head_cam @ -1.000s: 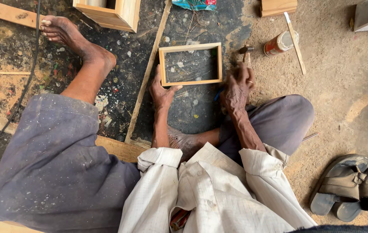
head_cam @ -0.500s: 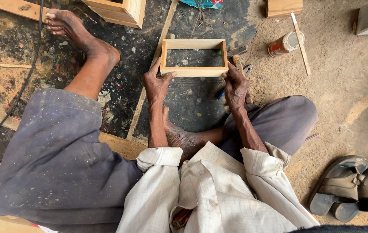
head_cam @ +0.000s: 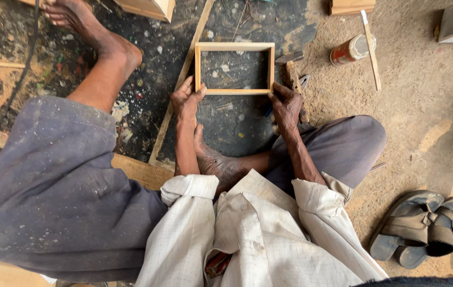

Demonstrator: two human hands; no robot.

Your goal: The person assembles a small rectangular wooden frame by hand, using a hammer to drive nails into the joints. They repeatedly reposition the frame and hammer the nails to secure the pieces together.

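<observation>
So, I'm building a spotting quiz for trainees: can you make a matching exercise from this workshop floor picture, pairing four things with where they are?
Things:
1. rectangular light wooden frame
2. red cylindrical can with pale cap
3. pair of worn dark sandals
4. thin black cable

Places:
A. lower right, on sandy ground
B. between left hand and right hand
C. far left, across the stained dark floor
D. upper right, lying beside a thin wooden stick

Pairs: 1-B, 2-D, 3-A, 4-C
</observation>
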